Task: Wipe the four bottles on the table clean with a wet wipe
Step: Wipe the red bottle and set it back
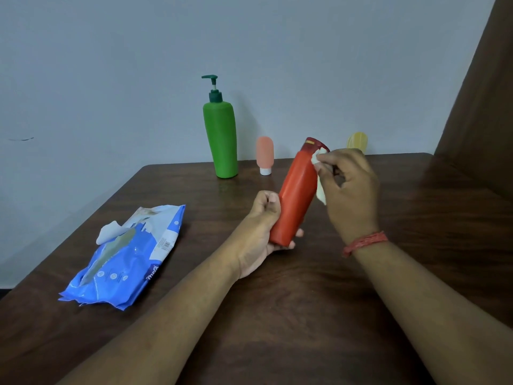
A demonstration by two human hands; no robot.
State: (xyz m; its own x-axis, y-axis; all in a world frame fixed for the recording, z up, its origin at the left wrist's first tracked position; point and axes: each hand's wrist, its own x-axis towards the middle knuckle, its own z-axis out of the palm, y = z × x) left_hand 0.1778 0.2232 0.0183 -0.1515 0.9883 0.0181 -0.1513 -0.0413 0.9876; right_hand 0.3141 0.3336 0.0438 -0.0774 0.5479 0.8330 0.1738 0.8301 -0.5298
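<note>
My left hand [262, 232] grips the lower end of a red bottle [295, 198], which is tilted above the table with its dark red cap up and to the right. My right hand [349, 187] pinches a white wet wipe [319, 187] against the bottle's upper right side, near the cap. At the back of the table stand a tall green pump bottle [221, 140] and a small pink tube [265, 154] on its white cap. A yellow bottle [357, 140] shows partly behind my right hand.
A blue wet-wipe pack [130, 257] lies on the left of the dark wooden table [291, 315], its flap open with a wipe poking out. A grey wall runs behind the table. A brown panel stands at the right edge.
</note>
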